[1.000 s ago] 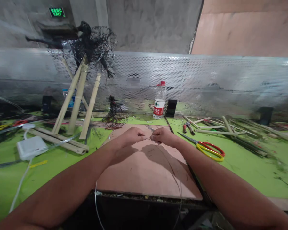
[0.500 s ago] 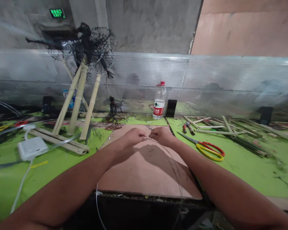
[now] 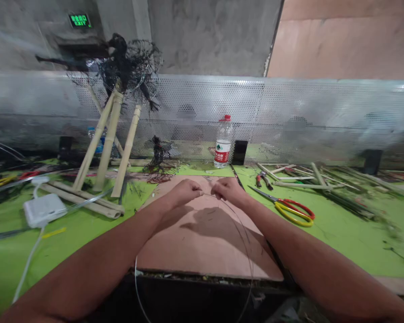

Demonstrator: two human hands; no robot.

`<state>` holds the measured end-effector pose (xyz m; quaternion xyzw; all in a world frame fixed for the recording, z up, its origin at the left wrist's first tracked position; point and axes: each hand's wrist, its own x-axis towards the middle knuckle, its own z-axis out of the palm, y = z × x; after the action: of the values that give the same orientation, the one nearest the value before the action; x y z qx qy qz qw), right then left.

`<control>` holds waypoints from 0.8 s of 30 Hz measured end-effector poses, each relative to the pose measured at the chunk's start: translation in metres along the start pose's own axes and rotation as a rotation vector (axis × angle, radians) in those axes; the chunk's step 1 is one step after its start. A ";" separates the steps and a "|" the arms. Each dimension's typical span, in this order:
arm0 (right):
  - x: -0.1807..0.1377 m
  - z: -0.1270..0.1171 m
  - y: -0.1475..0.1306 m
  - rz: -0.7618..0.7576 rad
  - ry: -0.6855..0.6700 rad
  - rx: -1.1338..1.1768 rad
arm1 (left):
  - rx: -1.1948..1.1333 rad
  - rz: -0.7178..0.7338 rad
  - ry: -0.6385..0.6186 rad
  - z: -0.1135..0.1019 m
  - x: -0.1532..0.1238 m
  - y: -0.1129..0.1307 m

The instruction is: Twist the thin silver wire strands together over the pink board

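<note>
A thin wire (image 3: 241,229) runs between my hands and hangs in a large loop over the near edge of the pinkish board (image 3: 185,242). My left hand (image 3: 187,190) is closed in a pinch on the wire, thumb pointing right. Just to its right, my right hand (image 3: 228,189) also pinches the wire, its fingers curled. A small gap separates the two hands. Both are over the far half of the board, and their shadow falls on it. The exact spot where the fingertips meet the wire is too small to make out.
Scissors with red and yellow handles (image 3: 294,211) and pliers (image 3: 264,180) lie at the right, near cut bamboo strips (image 3: 309,185). A water bottle (image 3: 222,143) and a black phone-like slab (image 3: 239,152) stand behind. Bamboo tubes (image 3: 109,141) with black wire tangles and a white adapter (image 3: 44,210) are at the left.
My hands have moved slightly apart, so a short stretch of wire shows between them. The right hand's fingers have shifted a little; the rest of the table looks the same.
</note>
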<state>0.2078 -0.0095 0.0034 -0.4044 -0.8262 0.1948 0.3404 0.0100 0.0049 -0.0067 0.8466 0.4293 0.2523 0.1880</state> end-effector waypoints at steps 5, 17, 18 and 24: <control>0.004 -0.007 0.016 0.387 -0.141 0.573 | -0.020 0.095 0.003 -0.004 -0.002 0.011; -0.002 0.002 0.015 0.423 -0.589 0.886 | 0.009 0.100 -0.025 -0.003 -0.005 0.017; -0.002 0.001 0.015 0.420 -0.598 0.892 | 0.007 0.102 -0.034 -0.003 -0.005 0.017; -0.002 0.002 0.016 0.454 -0.603 0.875 | -0.022 0.093 -0.061 0.000 -0.005 0.019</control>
<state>0.2156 -0.0016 -0.0088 -0.3197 -0.6217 0.6932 0.1753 0.0191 -0.0102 0.0026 0.8709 0.3806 0.2394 0.1983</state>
